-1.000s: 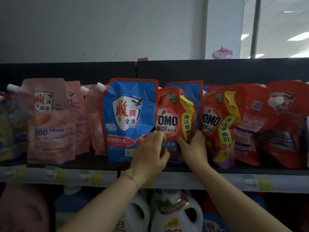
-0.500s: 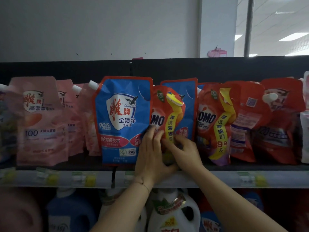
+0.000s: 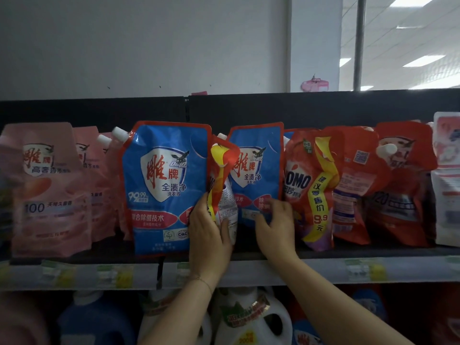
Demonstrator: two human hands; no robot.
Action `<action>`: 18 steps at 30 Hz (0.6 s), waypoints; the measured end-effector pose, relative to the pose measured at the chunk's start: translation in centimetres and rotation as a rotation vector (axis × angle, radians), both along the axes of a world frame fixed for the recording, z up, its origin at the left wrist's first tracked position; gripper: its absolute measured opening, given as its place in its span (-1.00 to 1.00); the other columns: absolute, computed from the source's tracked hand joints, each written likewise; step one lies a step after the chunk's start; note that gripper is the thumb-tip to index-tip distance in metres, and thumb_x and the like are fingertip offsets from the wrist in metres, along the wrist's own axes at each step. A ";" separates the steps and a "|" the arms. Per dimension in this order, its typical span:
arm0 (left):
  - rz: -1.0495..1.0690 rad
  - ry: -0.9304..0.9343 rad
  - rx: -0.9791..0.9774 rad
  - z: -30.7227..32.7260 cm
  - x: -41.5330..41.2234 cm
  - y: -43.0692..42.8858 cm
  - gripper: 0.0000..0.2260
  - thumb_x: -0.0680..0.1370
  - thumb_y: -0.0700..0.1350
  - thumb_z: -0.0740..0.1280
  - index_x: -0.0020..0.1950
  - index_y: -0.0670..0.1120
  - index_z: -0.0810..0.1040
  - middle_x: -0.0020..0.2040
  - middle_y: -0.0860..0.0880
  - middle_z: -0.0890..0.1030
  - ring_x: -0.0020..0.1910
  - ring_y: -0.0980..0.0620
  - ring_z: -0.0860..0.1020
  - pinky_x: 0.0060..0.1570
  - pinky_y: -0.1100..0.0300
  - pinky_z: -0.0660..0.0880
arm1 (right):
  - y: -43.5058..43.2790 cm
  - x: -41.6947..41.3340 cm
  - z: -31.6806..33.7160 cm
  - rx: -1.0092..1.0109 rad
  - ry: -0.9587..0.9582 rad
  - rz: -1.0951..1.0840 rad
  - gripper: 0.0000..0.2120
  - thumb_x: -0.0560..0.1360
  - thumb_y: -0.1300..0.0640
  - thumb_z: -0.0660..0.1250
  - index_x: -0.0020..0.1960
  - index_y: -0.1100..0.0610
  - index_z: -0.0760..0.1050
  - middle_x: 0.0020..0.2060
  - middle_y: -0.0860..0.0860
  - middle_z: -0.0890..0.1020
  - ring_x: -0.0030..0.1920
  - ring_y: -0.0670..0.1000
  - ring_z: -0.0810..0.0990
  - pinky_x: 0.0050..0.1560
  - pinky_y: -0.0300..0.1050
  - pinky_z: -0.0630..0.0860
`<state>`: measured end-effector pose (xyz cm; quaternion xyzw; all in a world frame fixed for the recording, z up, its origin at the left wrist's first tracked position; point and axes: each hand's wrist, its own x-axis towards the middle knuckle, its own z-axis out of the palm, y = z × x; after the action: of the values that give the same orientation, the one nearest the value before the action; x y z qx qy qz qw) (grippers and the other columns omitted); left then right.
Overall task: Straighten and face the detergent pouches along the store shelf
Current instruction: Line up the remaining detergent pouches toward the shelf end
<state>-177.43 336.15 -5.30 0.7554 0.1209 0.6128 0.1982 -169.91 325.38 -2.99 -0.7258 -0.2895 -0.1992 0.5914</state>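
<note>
Since a moment ago I have turned the red-and-yellow plastic detergent pouch (image 3: 222,185) edge-on. My left hand (image 3: 210,235) grips its lower part on the shelf (image 3: 311,270). My right hand (image 3: 273,220) has left it, and its bent fingers touch the blue plastic pouch (image 3: 258,170) just right; I cannot tell whether they grip.

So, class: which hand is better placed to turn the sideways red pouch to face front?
Left. The left hand grips that red pouch low down, so it can likely twist it round. The right hand only touches the blue pouch to its right.
</note>
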 end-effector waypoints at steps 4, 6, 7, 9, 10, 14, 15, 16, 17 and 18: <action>0.005 -0.006 -0.006 -0.1 0.2 0.1 -0.50 0.58 -0.11 0.29 0.47 -0.15 0.21 0.35 -0.12 0.38 0.32 0.00 0.35 0.27 0.17 0.33 | 1.0 1.0 0.4 -0.047 0.092 -0.082 -0.27 0.49 0.14 0.38 0.52 0.17 0.06 0.46 0.10 0.20 0.46 0.10 0.15 0.46 0.09 0.23; 0.009 -0.009 -0.007 -0.1 0.2 0.1 -0.50 0.58 -0.11 0.30 0.47 -0.16 0.21 0.35 -0.13 0.38 0.32 -0.02 0.36 0.27 0.16 0.33 | 1.6 1.2 0.3 -0.069 0.114 -0.018 -0.09 0.45 0.06 0.43 0.57 0.10 -0.10 0.50 0.08 0.14 0.49 0.10 0.13 0.47 0.08 0.20; 0.008 -0.012 -0.007 -0.1 0.2 0.1 -0.50 0.58 -0.12 0.30 0.47 -0.16 0.22 0.34 -0.13 0.38 0.31 -0.02 0.37 0.26 0.16 0.34 | 1.7 1.5 0.2 -0.069 0.129 -0.012 -0.03 0.42 0.01 0.46 0.57 0.07 -0.13 0.50 0.07 0.16 0.49 0.11 0.16 0.46 0.09 0.22; 0.006 -0.021 -0.005 -0.1 0.3 0.1 -0.51 0.58 -0.11 0.31 0.45 -0.15 0.23 0.33 -0.12 0.39 0.30 -0.01 0.38 0.23 0.17 0.35 | 1.8 2.0 0.5 -0.083 0.189 -0.068 0.02 0.35 -0.10 0.50 0.56 0.07 -0.07 0.44 0.09 0.25 0.44 0.15 0.25 0.41 0.16 0.29; 0.009 -0.023 -0.002 -0.1 0.3 0.1 -0.51 0.57 -0.11 0.31 0.45 -0.15 0.23 0.32 -0.12 0.40 0.29 -0.01 0.38 0.22 0.18 0.35 | 1.8 2.1 0.6 -0.079 0.213 -0.079 -0.01 0.32 -0.13 0.52 0.54 0.07 0.02 0.40 0.08 0.29 0.41 0.14 0.30 0.37 0.18 0.34; 0.006 -0.023 0.007 -0.2 0.3 0.1 -0.51 0.57 -0.12 0.31 0.45 -0.17 0.23 0.31 -0.14 0.40 0.28 -0.03 0.39 0.21 0.15 0.38 | 1.2 1.1 0.3 -0.099 0.101 0.095 -0.56 0.42 -0.06 0.47 0.24 0.02 0.46 0.00 -0.06 0.52 0.02 -0.01 0.53 0.04 -0.08 0.54; 0.006 -0.022 0.010 -0.2 0.2 0.2 -0.51 0.57 -0.12 0.32 0.44 -0.17 0.23 0.31 -0.15 0.41 0.28 -0.04 0.40 0.21 0.15 0.38 | 1.0 0.6 0.2 -0.141 0.006 0.114 -0.68 0.45 -0.03 0.45 0.15 0.02 0.50 -0.13 -0.08 0.51 -0.10 -0.06 0.51 -0.09 -0.19 0.51; 0.008 -0.021 0.013 -0.2 0.2 0.2 -0.51 0.57 -0.12 0.32 0.44 -0.18 0.23 0.31 -0.15 0.41 0.27 -0.04 0.40 0.20 0.15 0.39 | 0.8 0.3 0.0 -0.163 -0.081 0.115 -0.75 0.47 -0.02 0.43 0.10 0.04 0.52 -0.21 -0.08 0.47 -0.17 -0.10 0.47 -0.18 -0.26 0.45; 0.010 -0.021 0.015 -0.1 0.3 0.1 -0.50 0.56 -0.12 0.32 0.44 -0.18 0.24 0.30 -0.16 0.41 0.27 -0.04 0.40 0.19 0.15 0.38 | 0.7 0.4 -0.2 -0.151 -0.130 0.115 -0.75 0.47 -0.02 0.43 0.08 0.06 0.54 -0.22 -0.07 0.45 -0.19 -0.13 0.44 -0.22 -0.29 0.39; 0.012 -0.020 0.014 -0.1 0.3 0.1 -0.50 0.56 -0.11 0.32 0.44 -0.19 0.24 0.30 -0.16 0.41 0.27 -0.04 0.40 0.19 0.16 0.37 | 0.7 0.6 -0.3 -0.118 -0.120 0.128 -0.73 0.46 -0.02 0.45 0.09 0.09 0.56 -0.21 -0.06 0.44 -0.19 -0.14 0.43 -0.22 -0.32 0.37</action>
<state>-177.14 336.23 -5.42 0.7498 0.1189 0.6225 0.1903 -169.32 326.09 -3.31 -0.7262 -0.3813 -0.1865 0.5407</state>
